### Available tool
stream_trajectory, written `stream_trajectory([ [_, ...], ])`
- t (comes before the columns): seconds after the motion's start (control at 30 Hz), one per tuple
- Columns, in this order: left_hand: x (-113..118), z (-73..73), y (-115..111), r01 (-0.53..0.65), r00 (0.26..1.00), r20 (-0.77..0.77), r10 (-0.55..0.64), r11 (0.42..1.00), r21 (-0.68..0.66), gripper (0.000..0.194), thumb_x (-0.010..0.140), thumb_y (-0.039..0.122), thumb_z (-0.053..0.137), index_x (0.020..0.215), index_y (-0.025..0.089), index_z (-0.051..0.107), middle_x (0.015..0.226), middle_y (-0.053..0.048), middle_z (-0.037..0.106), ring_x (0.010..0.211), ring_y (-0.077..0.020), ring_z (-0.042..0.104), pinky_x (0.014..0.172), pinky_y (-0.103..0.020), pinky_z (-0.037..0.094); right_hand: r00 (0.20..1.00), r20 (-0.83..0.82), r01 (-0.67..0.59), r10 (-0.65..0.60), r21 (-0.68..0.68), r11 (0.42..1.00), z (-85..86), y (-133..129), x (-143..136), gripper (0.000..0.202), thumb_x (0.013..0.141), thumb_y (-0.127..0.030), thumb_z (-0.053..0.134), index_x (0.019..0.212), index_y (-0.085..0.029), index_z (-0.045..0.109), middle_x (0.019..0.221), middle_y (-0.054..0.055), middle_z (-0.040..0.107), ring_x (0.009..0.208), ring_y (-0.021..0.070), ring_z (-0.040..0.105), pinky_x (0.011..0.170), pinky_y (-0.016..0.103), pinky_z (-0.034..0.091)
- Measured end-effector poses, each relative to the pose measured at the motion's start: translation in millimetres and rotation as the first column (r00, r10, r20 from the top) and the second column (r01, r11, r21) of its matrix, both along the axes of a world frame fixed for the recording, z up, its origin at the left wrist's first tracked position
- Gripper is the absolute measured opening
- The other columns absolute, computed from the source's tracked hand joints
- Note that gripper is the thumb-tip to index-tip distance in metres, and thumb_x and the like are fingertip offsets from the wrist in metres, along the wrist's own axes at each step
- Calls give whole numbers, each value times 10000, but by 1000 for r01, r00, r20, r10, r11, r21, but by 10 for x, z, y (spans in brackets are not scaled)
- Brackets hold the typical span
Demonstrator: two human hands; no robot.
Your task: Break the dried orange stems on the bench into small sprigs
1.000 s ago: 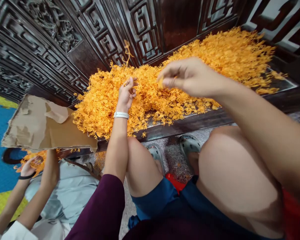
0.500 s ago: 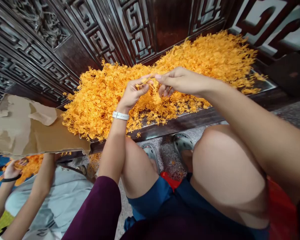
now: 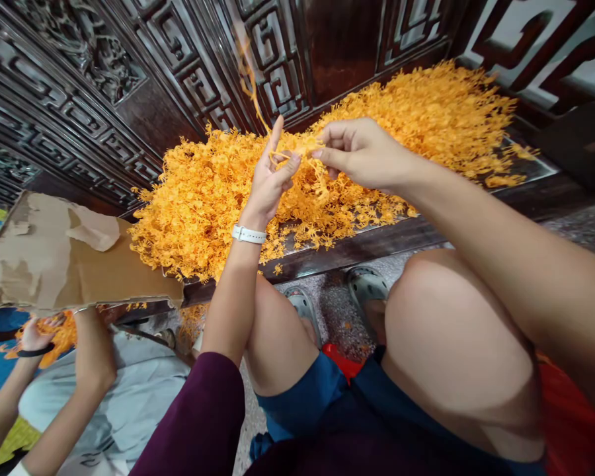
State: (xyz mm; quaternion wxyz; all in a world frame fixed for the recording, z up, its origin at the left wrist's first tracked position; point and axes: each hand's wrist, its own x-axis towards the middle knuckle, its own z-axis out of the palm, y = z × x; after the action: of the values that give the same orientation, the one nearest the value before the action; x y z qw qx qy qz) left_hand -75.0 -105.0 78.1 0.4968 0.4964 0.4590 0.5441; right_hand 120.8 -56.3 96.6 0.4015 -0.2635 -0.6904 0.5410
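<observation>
A long heap of small orange plastic pieces with thin, spidery petals (image 3: 203,192) lies before me. Above its middle, my left hand (image 3: 270,175), with a white strap at the wrist, has its index finger stretched up and its thumb against a thin orange strand. My right hand (image 3: 359,155) pinches an orange plastic piece (image 3: 307,142) between thumb and fingers, close to the left thumb. Past my left index fingertip, a blurred orange strand (image 3: 250,86) is in the air. Exactly how the pieces join between my hands is too small to make out.
The heap lies on a dark wooden ledge (image 3: 387,235) against a carved wooden panel (image 3: 173,53). A torn cardboard sheet (image 3: 44,258) stands at left. Beyond it, another person's hand (image 3: 34,334) is at more orange pieces. My knees and shoes are below the ledge.
My left index finger has straightened upward, and an orange strand now shows in the air above it. My right hand keeps its pinch, its fingers more curled. The co-worker's arms have shifted slightly.
</observation>
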Motion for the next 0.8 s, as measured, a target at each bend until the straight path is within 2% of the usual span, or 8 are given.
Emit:
stream_trajectory([
  [0.1, 83, 8, -26, -43, 997, 71, 42, 999, 25, 877, 861, 496, 844, 1624, 465, 413, 835, 22, 712, 583, -93, 532, 529, -253, 384, 989, -76, 128, -129, -13, 992, -14, 35, -28, 198, 955, -157, 722, 798, -231, 626, 598, -32, 573, 527, 128, 532, 531, 284, 428],
  [0.27, 108, -7, -20, -9, 997, 74, 7, 1000, 30, 662, 933, 562, 754, 1542, 416, 539, 873, -4, 740, 538, -70, 416, 497, -248, 296, 961, -144, 229, -235, -55, 972, -26, 64, -37, 228, 936, -245, 786, 788, -251, 611, 661, -10, 595, 604, 141, 525, 599, 307, 440],
  [0.33, 136, -12, -17, -6, 994, 109, -1, 997, 71, 627, 985, 658, 623, 1539, 377, 543, 958, -21, 746, 548, -53, 428, 499, -221, 281, 955, -167, 232, -244, -86, 969, -29, 65, -42, 222, 947, -231, 771, 797, -248, 608, 670, -7, 591, 601, 140, 534, 602, 311, 447],
  [0.4, 198, -18, -19, -10, 989, 145, -6, 994, 106, 624, 1034, 658, 533, 1578, 359, 483, 1052, -29, 727, 603, -45, 522, 539, -185, 316, 947, -192, 236, -257, -126, 964, -30, 63, -53, 223, 960, -200, 747, 800, -245, 597, 669, -7, 584, 587, 136, 539, 601, 313, 457],
  [0.5, 332, -29, -29, -66, 985, 166, 48, 993, 103, 617, 1027, 499, 660, 1589, 363, 442, 1049, -18, 690, 709, -70, 621, 598, -184, 386, 938, -195, 254, -287, -179, 951, -25, 51, -76, 256, 949, -100, 711, 771, -235, 587, 678, -2, 591, 583, 134, 556, 610, 316, 481],
  [0.6, 429, -32, -37, -173, 966, 200, 162, 984, 41, 680, 919, 402, 830, 1521, 362, 519, 919, 5, 642, 699, -78, 595, 619, -215, 441, 950, -150, 253, -274, -143, 957, -13, 27, -96, 256, 902, -29, 710, 780, -239, 626, 674, -9, 596, 604, 142, 558, 608, 308, 483],
  [0.73, 383, -77, 11, -232, 958, 178, 227, 973, 9, 705, 875, 427, 871, 1496, 366, 542, 800, 35, 570, 672, -84, 550, 692, -268, 498, 966, -61, 255, -253, 22, 967, 0, -6, -105, 291, 851, 47, 644, 837, -234, 721, 670, -17, 594, 622, 132, 508, 613, 295, 427],
  [0.8, 312, -131, 62, -228, 968, 115, 223, 973, 30, 681, 885, 495, 845, 1485, 360, 552, 797, 27, 586, 734, -109, 582, 733, -296, 499, 977, -42, 210, -209, 22, 977, 4, -22, -97, 274, 832, 34, 654, 835, -229, 728, 718, -6, 623, 645, 136, 532, 636, 305, 440],
])
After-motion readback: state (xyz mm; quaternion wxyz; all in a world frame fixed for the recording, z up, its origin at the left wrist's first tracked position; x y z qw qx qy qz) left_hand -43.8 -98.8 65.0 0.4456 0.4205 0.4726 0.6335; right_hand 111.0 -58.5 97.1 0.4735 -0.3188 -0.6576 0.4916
